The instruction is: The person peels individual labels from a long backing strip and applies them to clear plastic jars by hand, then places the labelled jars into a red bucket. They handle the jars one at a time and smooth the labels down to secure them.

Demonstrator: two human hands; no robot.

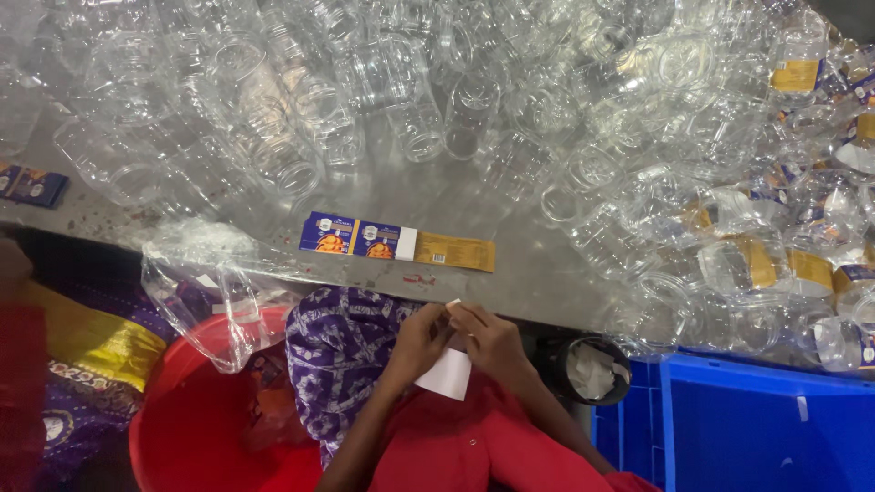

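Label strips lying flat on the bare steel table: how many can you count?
2: one strip lies near the table's front edge, above the hands; another lies at the far left edge. Others may be hidden under the clear jars.

A long rectangular label strip [396, 244], blue and orange at its left, white in the middle and gold at its right, lies flat on the metal table's near edge. Both hands pinch a small white label slip [447, 372] below it. Gold-and-blue labels [795, 75] wrap the jars at right, and another blue label [32, 185] lies far left.
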